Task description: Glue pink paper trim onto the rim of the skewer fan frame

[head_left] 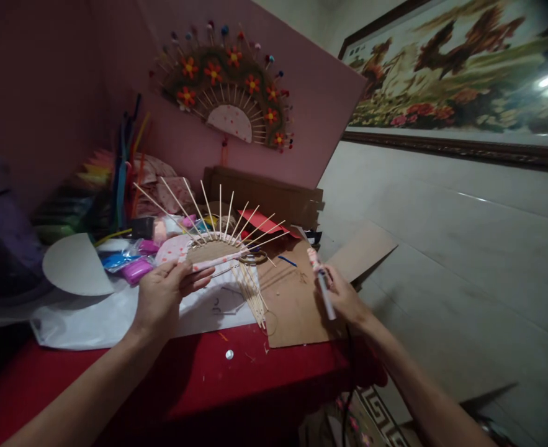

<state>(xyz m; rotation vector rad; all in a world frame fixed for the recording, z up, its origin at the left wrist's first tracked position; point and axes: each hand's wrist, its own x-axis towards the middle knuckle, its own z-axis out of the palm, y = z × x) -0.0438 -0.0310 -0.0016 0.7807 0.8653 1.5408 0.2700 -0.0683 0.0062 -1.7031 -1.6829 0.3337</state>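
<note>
My left hand (164,298) is closed on the lower edge of a half-round cardboard fan (213,252), thumb on top and fingers beneath. Pink dotted fabric covers its rim and left end. Thin wooden sticks (220,205) spread upward from its curved edge. At the right, my right hand (341,292) grips a hot glue gun (318,267), with a pale glue stick (327,298) jutting from it and a dark cord below. The gun is well apart from the fan. Under the fan, a bundle of loose wooden sticks (251,292) lies on the table.
A brown cardboard sheet (296,316) and a white sheet (78,326) lie on the red tablecloth (185,385). Clay packets (136,267), a white half-disc (76,264) and pipe cleaners (125,167) crowd the left. Behind, a decorated fan (229,121) hangs on a pink board (320,105).
</note>
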